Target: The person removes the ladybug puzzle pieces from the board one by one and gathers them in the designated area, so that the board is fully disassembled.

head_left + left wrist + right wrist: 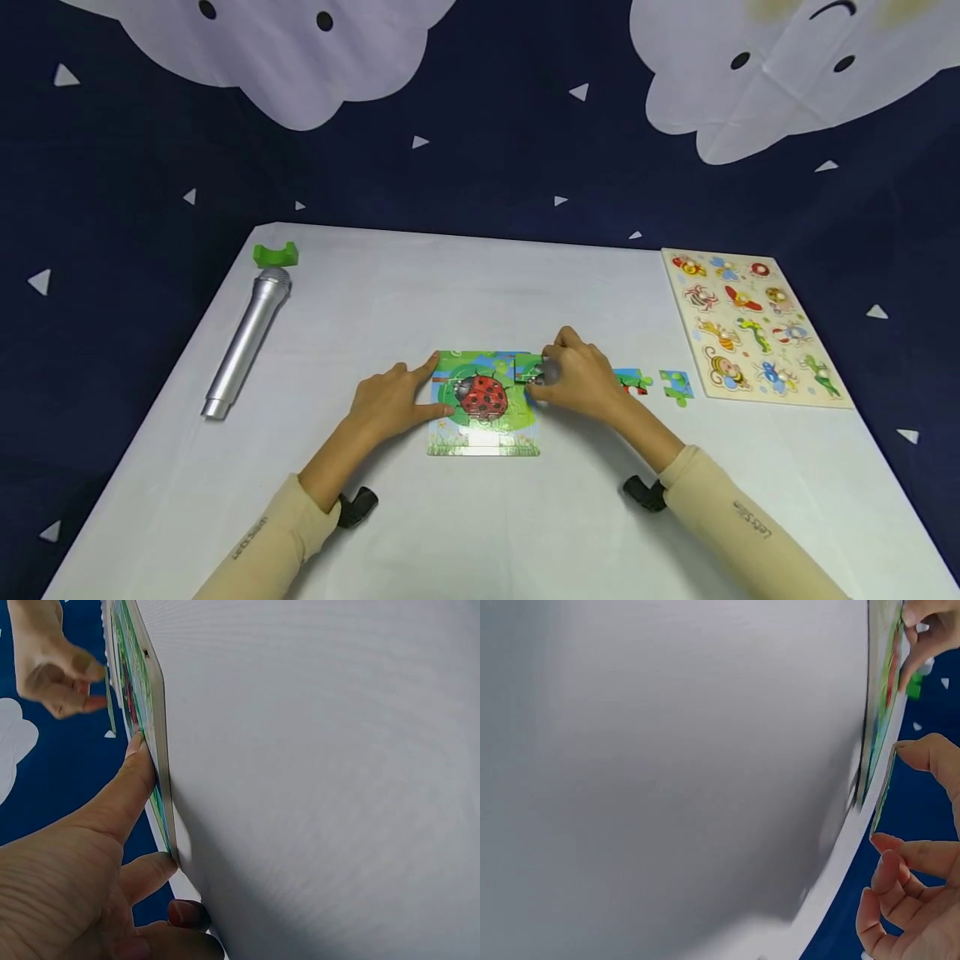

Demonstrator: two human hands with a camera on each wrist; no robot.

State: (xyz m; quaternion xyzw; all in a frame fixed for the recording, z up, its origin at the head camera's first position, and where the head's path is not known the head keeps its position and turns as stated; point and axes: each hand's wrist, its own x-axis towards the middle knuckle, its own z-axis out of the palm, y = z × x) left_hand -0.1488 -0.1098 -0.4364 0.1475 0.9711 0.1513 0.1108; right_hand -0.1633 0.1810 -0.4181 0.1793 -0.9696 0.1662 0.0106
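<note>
A ladybug jigsaw puzzle (480, 429) lies on the white table, its upper right part overlapped by a loose piece. My right hand (581, 379) pinches that puzzle piece (527, 367) between thumb and fingertips. In the right wrist view the piece (885, 791) appears edge-on, raised over the board's corner. At the puzzle's left side my left hand (390, 406) steadies it, thumb on its face and index finger at the upper left corner. Seen from the left wrist, the thumb (135, 776) presses near the board's edge.
Right of the puzzle lie two loose pieces, one piece (633, 381) partly behind the right hand and another piece (677, 386) farther out. A wooden insect board (701, 321) sits at the back right. At left are a silver toy microphone (247, 346) and a green curved block (276, 254).
</note>
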